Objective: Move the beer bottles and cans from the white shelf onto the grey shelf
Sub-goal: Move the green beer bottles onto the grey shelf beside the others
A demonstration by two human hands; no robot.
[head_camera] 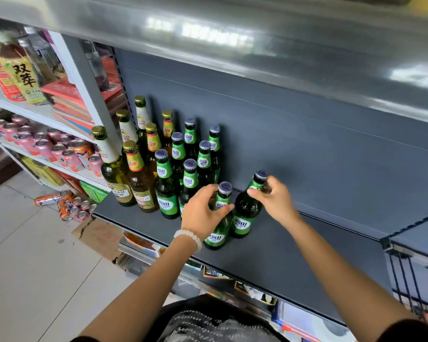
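On the grey shelf (294, 248) stand several beer bottles: tall gold-capped ones (139, 178) at the left and green ones with silver caps (190, 149) behind. My left hand (205, 208) grips the neck of a green bottle (218, 235) near the shelf's front. My right hand (273, 196) pinches the neck of a second green bottle (245, 218) just right of it. Both bottles stand on the shelf, slightly tilted. At the far left, the white shelf (59, 166) carries several pink and orange cans (67, 154).
More cans (69, 203) lie on the tiled floor by torn cardboard (99, 235). An upper grey shelf (232, 45) overhangs the bottles. The white unit also holds a yellow-labelled bottle (22, 75) and red boxes. A black wire rack (415, 280) stands at the right.
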